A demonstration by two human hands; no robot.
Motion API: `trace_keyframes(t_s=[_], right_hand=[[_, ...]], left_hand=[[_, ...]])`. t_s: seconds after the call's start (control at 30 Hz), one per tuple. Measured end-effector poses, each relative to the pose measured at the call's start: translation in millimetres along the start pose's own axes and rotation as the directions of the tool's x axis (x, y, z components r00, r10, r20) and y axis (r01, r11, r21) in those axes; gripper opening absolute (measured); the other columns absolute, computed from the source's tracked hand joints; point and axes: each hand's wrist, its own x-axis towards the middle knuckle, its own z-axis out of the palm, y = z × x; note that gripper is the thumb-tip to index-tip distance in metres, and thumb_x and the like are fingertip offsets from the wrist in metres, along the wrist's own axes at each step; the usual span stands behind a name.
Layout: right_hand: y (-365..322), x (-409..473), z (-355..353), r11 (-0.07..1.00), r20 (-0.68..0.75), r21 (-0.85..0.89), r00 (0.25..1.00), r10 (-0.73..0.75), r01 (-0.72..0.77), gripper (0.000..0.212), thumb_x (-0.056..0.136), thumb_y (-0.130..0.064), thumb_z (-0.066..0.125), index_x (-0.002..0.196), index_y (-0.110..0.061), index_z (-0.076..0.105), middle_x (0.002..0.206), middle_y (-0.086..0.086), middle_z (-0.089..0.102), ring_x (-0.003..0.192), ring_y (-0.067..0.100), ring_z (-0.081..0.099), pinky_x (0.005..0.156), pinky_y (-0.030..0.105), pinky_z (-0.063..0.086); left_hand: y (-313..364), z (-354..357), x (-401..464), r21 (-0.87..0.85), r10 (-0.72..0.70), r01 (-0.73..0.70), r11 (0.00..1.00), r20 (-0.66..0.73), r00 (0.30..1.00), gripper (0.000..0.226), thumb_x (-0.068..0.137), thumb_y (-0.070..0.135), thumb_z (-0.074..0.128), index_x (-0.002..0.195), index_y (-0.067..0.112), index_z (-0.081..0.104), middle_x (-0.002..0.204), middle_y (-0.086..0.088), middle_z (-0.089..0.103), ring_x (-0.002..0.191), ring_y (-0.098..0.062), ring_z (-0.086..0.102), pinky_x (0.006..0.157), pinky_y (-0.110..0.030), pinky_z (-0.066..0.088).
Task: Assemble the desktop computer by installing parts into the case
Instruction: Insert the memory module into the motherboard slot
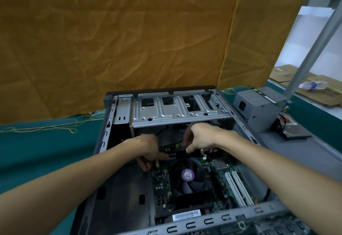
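The case (118, 188) lies open mid-counter, motherboard (220, 175) and fan (187, 176) already fitted. Left hand (148, 148) and right hand (200, 137) each pinch an end of a memory stick (173, 148), seemingly seating it. The power supply (259, 107) waits outside, toward the counter's right edge.

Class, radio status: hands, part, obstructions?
Both hands, left and right, inside case, gripping memory stick ends. Stick above fan, seating unclear. Drive cage overhangs hands.
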Motion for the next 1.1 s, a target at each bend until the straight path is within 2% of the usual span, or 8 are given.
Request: trace_keyframes(t_s=[0.1, 0.17, 0.3, 0.5, 0.6, 0.77, 0.9, 1.1], right_hand=[[-5, -9, 2, 0.984, -0.041, -0.025, 0.984, -0.175, 0.174, 0.011, 0.090, -0.025, 0.077, 0.100, -0.021, 0.081, 0.101, -0.005, 0.076, 0.091, 0.012, 0.068, 0.083, 0.030, 0.054], [-9, -12, 2, 0.973, -0.036, -0.098, 0.976, -0.215, 0.211, 0.005, 0.091, -0.020, 0.075, 0.091, -0.016, 0.078, 0.088, 0.001, 0.075, 0.077, 0.014, 0.067, 0.074, 0.030, 0.054], [-16, -14, 4, 0.952, -0.076, -0.214, 0.967, -0.241, 0.220, 0.031, 0.087, -0.004, 0.066, 0.063, -0.017, 0.052, 0.065, -0.001, 0.052, 0.061, 0.023, 0.055, 0.053, 0.032, 0.040], [-14, -7, 8, 0.939, -0.090, -0.273, 0.966, -0.241, 0.209, 0.035, 0.084, 0.003, 0.061, 0.064, -0.017, 0.040, 0.068, 0.001, 0.046, 0.054, 0.016, 0.045, 0.044, 0.030, 0.029], [-10, -3, 8, 0.959, -0.060, -0.179, 0.971, -0.233, 0.219, 0.027, 0.084, -0.002, 0.065, 0.066, -0.016, 0.052, 0.066, 0.000, 0.056, 0.061, 0.021, 0.055, 0.052, 0.031, 0.038], [0, 2, 10, 0.986, 0.002, 0.060, 0.988, -0.153, 0.153, 0.011, 0.086, -0.032, 0.080, 0.081, -0.023, 0.074, 0.058, -0.012, 0.062, 0.047, -0.001, 0.052, 0.049, 0.019, 0.040], [2, 8, 13, 0.990, 0.050, 0.110, 0.994, -0.099, 0.093, 0.015, 0.086, -0.033, 0.080, 0.089, -0.019, 0.077, 0.085, 0.002, 0.076, 0.067, 0.011, 0.060, 0.063, 0.026, 0.050], [2, 12, 15, 0.991, 0.064, 0.125, 0.996, -0.058, 0.049, 0.027, 0.085, -0.032, 0.082, 0.065, -0.027, 0.064, 0.070, -0.005, 0.061, 0.058, 0.009, 0.051, 0.056, 0.022, 0.042]], left_hand=[[-5, 1, -7, 0.227, 0.144, -0.100, 0.969, -0.184, 0.972, 0.038, 0.098, 0.036, 0.067, 0.076, 0.008, 0.053, 0.070, -0.007, 0.064, 0.053, -0.019, 0.062, 0.063, -0.036, 0.060], [-4, 4, -8, 0.359, 0.276, -0.155, 0.920, -0.316, 0.908, 0.027, 0.096, 0.029, 0.069, 0.085, 0.009, 0.056, 0.084, -0.006, 0.061, 0.072, -0.024, 0.063, 0.069, -0.038, 0.055], [4, 5, -9, 0.397, 0.436, -0.305, 0.866, -0.298, 0.849, 0.018, 0.093, 0.016, 0.069, 0.080, 0.016, 0.057, 0.091, -0.006, 0.061, 0.084, -0.028, 0.064, 0.074, -0.039, 0.055], [13, 15, 0, 0.464, 0.449, -0.270, 0.844, -0.334, 0.828, 0.032, 0.088, -0.005, 0.058, 0.071, 0.016, 0.040, 0.077, -0.001, 0.046, 0.075, -0.026, 0.054, 0.064, -0.034, 0.042], [8, 10, 2, 0.405, 0.443, -0.306, 0.862, -0.307, 0.842, 0.018, 0.092, 0.008, 0.065, 0.086, 0.016, 0.051, 0.094, -0.007, 0.057, 0.089, -0.030, 0.063, 0.071, -0.036, 0.049], [-2, 10, 5, 0.331, 0.432, -0.339, 0.881, -0.269, 0.861, 0.017, 0.090, 0.033, 0.075, 0.094, 0.018, 0.067, 0.099, -0.007, 0.067, 0.093, -0.027, 0.067, 0.078, -0.036, 0.055], [-3, 7, 11, 0.237, 0.386, -0.328, 0.914, -0.262, 0.885, 0.017, 0.088, 0.031, 0.079, 0.094, 0.016, 0.072, 0.100, -0.006, 0.072, 0.093, -0.023, 0.067, 0.078, -0.031, 0.053], [0, 8, 14, 0.182, 0.335, -0.295, 0.938, -0.254, 0.907, 0.020, 0.087, 0.028, 0.080, 0.096, 0.012, 0.072, 0.100, -0.008, 0.073, 0.082, -0.016, 0.059, 0.069, -0.024, 0.042]])
